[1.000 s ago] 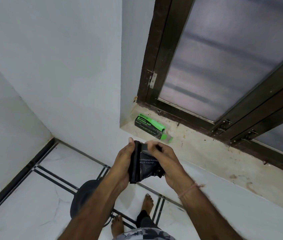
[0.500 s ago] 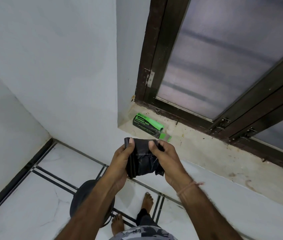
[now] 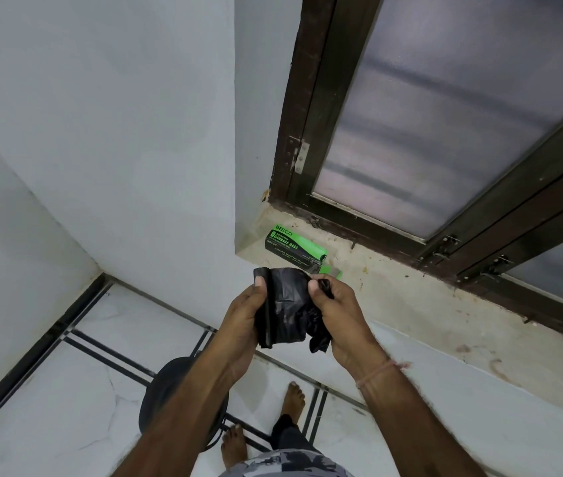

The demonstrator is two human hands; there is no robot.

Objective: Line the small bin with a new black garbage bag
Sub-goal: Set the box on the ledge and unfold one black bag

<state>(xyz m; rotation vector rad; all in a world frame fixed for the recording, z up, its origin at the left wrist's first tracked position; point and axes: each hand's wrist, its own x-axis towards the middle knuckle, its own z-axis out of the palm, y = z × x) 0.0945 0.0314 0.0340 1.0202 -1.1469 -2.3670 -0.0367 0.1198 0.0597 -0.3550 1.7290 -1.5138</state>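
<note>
A folded black garbage bag [image 3: 287,304] is held between both hands at chest height, in front of the window ledge. My left hand [image 3: 243,315] pinches its thick folded left edge with the thumb on top. My right hand [image 3: 338,318] grips the loose crumpled right side, a corner hanging below the palm. The small dark round bin [image 3: 159,390] stands on the floor below, mostly hidden behind my left forearm.
A green and black box of garbage bags [image 3: 293,246] lies on the dusty window ledge [image 3: 428,304] beneath a dark-framed frosted window [image 3: 445,115]. White walls meet in a corner at left. My bare feet [image 3: 292,401] stand on white tiles with black lines.
The two hands have drawn slightly apart, spreading the folded bag wider. The right side of the bag has loosened and hangs crumpled.
</note>
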